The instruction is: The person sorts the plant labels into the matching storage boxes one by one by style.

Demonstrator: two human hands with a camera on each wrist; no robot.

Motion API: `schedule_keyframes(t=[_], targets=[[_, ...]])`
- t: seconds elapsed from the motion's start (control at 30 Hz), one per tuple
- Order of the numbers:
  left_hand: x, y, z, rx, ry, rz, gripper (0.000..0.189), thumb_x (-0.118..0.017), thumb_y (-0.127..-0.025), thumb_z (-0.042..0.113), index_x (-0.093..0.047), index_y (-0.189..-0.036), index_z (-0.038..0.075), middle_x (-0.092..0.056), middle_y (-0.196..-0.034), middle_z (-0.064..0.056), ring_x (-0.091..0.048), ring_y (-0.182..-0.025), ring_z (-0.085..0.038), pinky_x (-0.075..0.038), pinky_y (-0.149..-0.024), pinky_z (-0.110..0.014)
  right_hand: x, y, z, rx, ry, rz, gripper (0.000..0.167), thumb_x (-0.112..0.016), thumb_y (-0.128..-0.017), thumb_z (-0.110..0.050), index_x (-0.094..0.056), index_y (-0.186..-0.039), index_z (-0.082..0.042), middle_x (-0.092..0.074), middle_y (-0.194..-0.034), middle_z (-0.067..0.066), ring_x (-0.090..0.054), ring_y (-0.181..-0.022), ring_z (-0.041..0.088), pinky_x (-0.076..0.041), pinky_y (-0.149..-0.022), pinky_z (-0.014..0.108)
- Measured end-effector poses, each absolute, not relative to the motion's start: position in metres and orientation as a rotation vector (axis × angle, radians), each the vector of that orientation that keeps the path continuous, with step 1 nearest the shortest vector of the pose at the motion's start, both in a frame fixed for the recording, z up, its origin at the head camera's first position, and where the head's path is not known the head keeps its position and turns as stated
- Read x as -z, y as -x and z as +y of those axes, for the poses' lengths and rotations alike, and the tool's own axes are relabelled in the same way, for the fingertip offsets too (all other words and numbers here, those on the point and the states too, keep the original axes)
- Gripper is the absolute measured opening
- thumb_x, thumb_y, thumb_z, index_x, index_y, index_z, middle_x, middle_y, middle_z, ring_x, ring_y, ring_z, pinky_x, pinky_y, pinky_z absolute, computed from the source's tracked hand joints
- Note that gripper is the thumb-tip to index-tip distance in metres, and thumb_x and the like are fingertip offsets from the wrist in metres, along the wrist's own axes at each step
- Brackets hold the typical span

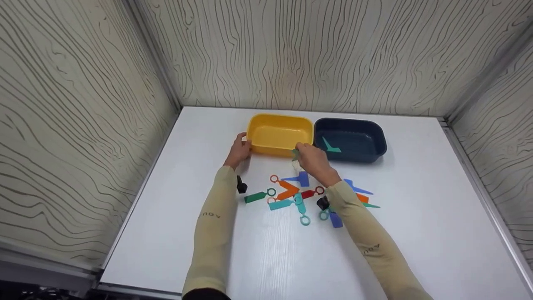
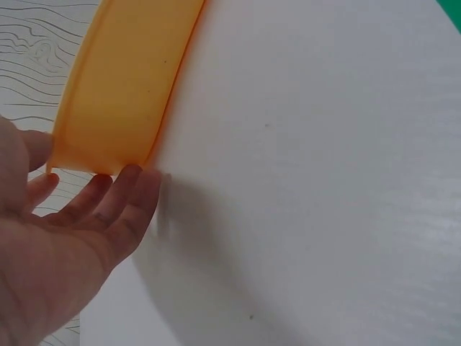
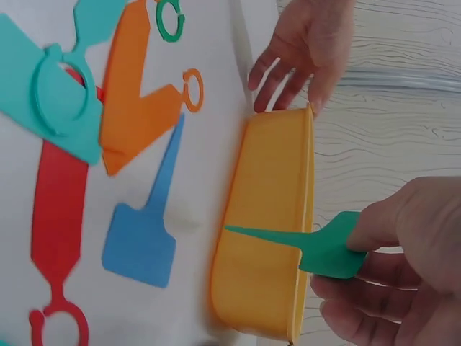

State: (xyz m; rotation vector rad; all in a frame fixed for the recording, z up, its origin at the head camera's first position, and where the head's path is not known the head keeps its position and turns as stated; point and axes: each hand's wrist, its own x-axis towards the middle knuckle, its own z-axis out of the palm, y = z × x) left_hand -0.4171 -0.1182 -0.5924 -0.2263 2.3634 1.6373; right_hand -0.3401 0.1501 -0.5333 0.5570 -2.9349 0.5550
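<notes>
My left hand (image 1: 238, 152) holds the near left corner of a yellow bin (image 1: 281, 151), fingertips against its outer wall and thumb by the rim, as the left wrist view shows. My right hand (image 1: 313, 161) pinches the wide head of a green T-shaped plant label (image 3: 331, 249) between thumb and fingers. The label's pointed stem reaches across the bin's near wall in the right wrist view. Right beside the yellow bin stands a dark blue bin (image 1: 374, 156) with a green T-shaped plant label (image 1: 332, 146) inside. A blue T-shaped plant label (image 3: 140, 241) lies before the yellow bin.
Several ring-ended tags lie on the white table (image 1: 166, 233), including a dark green tag (image 1: 255, 197), an orange tag (image 3: 140, 126) and a red tag (image 3: 57, 209). More labels lie partly under my right forearm. Wood-patterned panels (image 1: 291, 54) enclose the table's back and sides.
</notes>
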Motion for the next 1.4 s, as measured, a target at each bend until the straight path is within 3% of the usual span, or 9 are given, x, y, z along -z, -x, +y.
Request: schedule_keyframes(t=[0.27, 0.47, 0.9, 1.4], targets=[[0.593, 0.416, -0.119, -1.655, 0.207, 2.361, 0.049, -0.041, -0.105, 0.034, -0.028, -0.151, 0.024, -0.054, -0.129, -0.008, -0.06, -0.102, -0.022, -0.05, -0.08, -0.032, 0.515, 0.353, 0.181, -0.868, -0.497, -2.902, 0.02, -0.054, -0.095, -0.009, -0.062, -0.112, -0.001, -0.07, -0.102, 0.017, -0.06, -0.079, 0.027, -0.051, -0.072, 0.04], [0.592, 0.417, -0.119, -1.622, 0.236, 2.373, 0.05, -0.041, -0.105, 0.035, -0.027, -0.151, 0.025, -0.055, -0.129, -0.008, -0.059, -0.098, -0.018, -0.049, -0.079, -0.03, 0.504, 0.363, 0.2, -0.996, -0.428, -2.882, 0.024, -0.053, -0.095, -0.011, -0.061, -0.115, -0.001, -0.068, -0.106, 0.018, -0.059, -0.086, 0.027, -0.051, -0.081, 0.043], [0.593, 0.421, -0.116, -1.587, 0.294, 2.361, 0.051, -0.041, -0.104, 0.04, -0.025, -0.152, 0.028, -0.053, -0.133, -0.004, -0.059, -0.099, -0.017, -0.05, -0.08, -0.029, 0.493, 0.376, 0.237, -1.007, -0.344, -2.85, 0.029, -0.052, -0.094, -0.01, -0.061, -0.118, 0.002, -0.068, -0.105, 0.021, -0.063, -0.081, 0.029, -0.052, -0.074, 0.042], [0.593, 0.42, -0.117, -1.594, 0.239, 2.38, 0.051, -0.04, -0.105, 0.037, -0.025, -0.152, 0.023, -0.053, -0.135, -0.008, -0.06, -0.1, -0.018, -0.049, -0.079, -0.028, 0.494, 0.384, 0.276, -1.011, -0.245, -2.872, 0.033, -0.048, -0.095, -0.013, -0.059, -0.122, 0.004, -0.067, -0.106, 0.023, -0.062, -0.086, 0.033, -0.049, -0.075, 0.044]])
